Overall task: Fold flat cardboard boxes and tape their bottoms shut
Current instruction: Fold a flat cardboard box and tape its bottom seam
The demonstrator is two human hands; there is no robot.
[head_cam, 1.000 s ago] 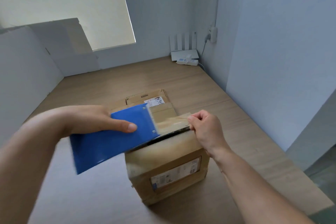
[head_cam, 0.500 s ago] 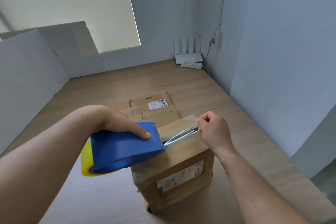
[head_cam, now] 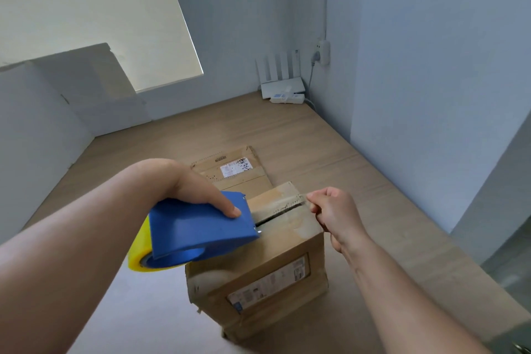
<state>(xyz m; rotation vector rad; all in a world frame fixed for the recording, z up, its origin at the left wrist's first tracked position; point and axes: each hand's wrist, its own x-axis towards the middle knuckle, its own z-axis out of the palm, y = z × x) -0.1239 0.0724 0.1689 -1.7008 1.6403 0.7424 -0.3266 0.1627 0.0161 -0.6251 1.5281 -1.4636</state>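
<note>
Taping up a box, so here's the setup. Brown cardboard box (head_cam: 258,276) stands on the light wooden floor (head_cam: 330,152), roughly mid-floor and closer to the right wall, with a printed label on the side facing me. Its top flaps are folded down with a dark slit of a seam between them.

Left hand (head_cam: 184,187) grips the blue plastic tape dispenser (head_cam: 201,227) from above, thumb lying flat along the blue side panel; the other fingers are hidden behind it, so can't say how they sit. The yellow tape roll (head_cam: 138,253) pokes out at the dispenser's back end. The dispenser's front edge is right at the left end of the seam.

Right hand (head_cam: 333,213) is at the box's top right edge, fingers curled tight and pinching the end of a strip of clear tape (head_cam: 284,204) that runs from the dispenser along the seam.

Just behind the box, a flattened brown cardboard box (head_cam: 230,169) lies on the floor, touching or nearly so. A white router with upright antennas (head_cam: 281,86) sits in the far right corner.
</note>
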